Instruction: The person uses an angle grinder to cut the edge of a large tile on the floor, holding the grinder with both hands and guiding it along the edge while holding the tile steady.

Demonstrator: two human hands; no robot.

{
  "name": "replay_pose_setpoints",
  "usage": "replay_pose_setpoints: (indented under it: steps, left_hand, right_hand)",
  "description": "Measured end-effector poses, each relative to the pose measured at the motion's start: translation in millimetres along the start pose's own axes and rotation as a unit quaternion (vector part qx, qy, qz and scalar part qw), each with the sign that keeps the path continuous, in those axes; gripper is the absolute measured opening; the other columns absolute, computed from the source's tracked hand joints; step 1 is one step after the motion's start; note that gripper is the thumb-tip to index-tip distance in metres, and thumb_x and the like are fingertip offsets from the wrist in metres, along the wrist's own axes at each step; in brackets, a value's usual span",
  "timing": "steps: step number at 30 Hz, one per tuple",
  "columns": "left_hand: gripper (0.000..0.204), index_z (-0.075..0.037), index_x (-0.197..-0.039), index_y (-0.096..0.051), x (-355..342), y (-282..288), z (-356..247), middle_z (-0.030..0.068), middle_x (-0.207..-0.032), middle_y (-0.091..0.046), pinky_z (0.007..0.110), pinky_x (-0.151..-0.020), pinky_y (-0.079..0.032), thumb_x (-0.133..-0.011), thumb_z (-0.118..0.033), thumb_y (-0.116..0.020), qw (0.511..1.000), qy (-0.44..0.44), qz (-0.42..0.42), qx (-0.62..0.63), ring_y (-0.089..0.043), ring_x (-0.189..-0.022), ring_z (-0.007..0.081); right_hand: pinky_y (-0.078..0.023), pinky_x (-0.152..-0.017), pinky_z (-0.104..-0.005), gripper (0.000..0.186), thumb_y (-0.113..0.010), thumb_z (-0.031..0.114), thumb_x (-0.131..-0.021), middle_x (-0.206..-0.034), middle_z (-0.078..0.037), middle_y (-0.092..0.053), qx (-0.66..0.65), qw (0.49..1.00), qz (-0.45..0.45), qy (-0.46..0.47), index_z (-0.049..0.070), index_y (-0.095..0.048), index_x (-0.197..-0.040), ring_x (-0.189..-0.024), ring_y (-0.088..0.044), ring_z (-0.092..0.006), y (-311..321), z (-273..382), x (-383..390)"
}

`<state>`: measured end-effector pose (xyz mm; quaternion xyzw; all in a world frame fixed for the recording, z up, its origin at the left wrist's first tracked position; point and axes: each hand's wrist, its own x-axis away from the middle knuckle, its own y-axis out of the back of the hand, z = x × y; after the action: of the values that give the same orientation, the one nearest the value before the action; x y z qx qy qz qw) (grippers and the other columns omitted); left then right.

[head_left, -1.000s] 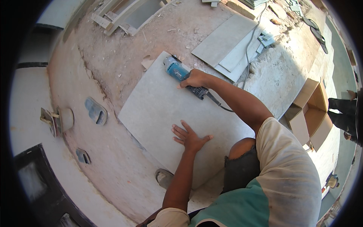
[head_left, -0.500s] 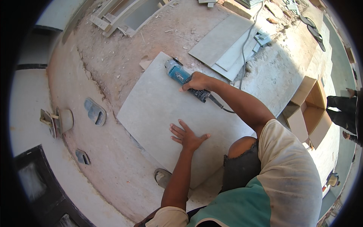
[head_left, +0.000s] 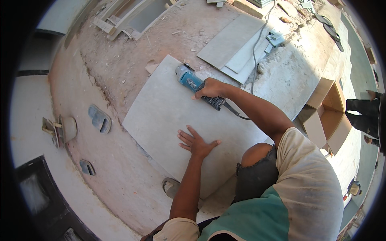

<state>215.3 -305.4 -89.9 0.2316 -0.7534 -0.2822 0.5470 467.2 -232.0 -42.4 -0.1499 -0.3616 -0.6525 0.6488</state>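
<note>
A large light-grey floor tile (head_left: 152,108) lies flat in front of me. My right hand (head_left: 209,89) is closed round the body of a blue angle grinder (head_left: 189,79), whose head rests near the tile's far edge. From its rear a dark cord (head_left: 235,111) curves off under my forearm. Fingers spread, my left hand (head_left: 199,143) presses flat on the tile's surface, nearer to me than the grinder. My bent knee (head_left: 257,154) is close to the tile's right side.
More tiles (head_left: 233,40) and offcuts (head_left: 274,38) are stacked at the far right. An opened cardboard box (head_left: 325,116) stands to the right, beside another person's legs (head_left: 362,114). At left are slippers (head_left: 99,119) and a bucket (head_left: 68,127). A wooden frame (head_left: 128,20) lies at the back.
The view has shifted slightly, so the surroundings sit a little differently. Both hands hold nearly the same places, the right on the grinder and the left flat on the tile.
</note>
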Motion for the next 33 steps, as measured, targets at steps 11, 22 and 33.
replay_pose_setpoints:
  steps: [11, 22, 33]
  left_hand:
    - [0.159, 0.004, -0.146, 0.025, -1.3, -1.4, 0.7, 0.0417, -0.145, 0.032, 0.067, -0.106, 0.016, -0.056, -0.074, -0.08, 1.0, -0.001, -0.003, 0.003, 0.035, -0.137, 0.0501]
    - [0.16, 0.004, -0.147, 0.025, -0.9, -1.6, 1.4, 0.0425, -0.144, 0.033, 0.067, -0.104, 0.02, -0.054, -0.072, -0.082, 1.0, -0.008, -0.007, 0.014, 0.037, -0.136, 0.0498]
    - [0.159, 0.003, -0.147, 0.025, -0.3, -0.8, 0.3, 0.0407, -0.146, 0.032, 0.066, -0.106, 0.017, -0.056, -0.073, -0.081, 1.0, -0.003, -0.007, 0.007, 0.035, -0.137, 0.0495]
  right_hand:
    - [-0.047, -0.094, -0.0373, 0.094, -0.084, 0.045, -0.064, -0.119, -0.033, -0.06, 0.001, 1.0, 0.006, 0.002, -0.022, -0.052, -0.123, -0.112, -0.06, -0.0372, -0.4, -4.6, -4.1]
    - [-0.051, -0.083, -0.036, 0.08, -0.083, 0.047, -0.06, -0.106, -0.027, -0.067, 0.014, 0.999, -0.038, 0.006, -0.016, -0.065, -0.104, -0.099, -0.066, -0.033, -6.0, -13.1, 2.1]
    - [-0.051, -0.082, -0.0366, 0.08, -0.083, 0.048, -0.059, -0.103, -0.028, -0.067, 0.018, 0.999, -0.039, 0.012, -0.018, -0.066, -0.101, -0.095, -0.067, -0.0336, -6.9, -13.4, -2.1]
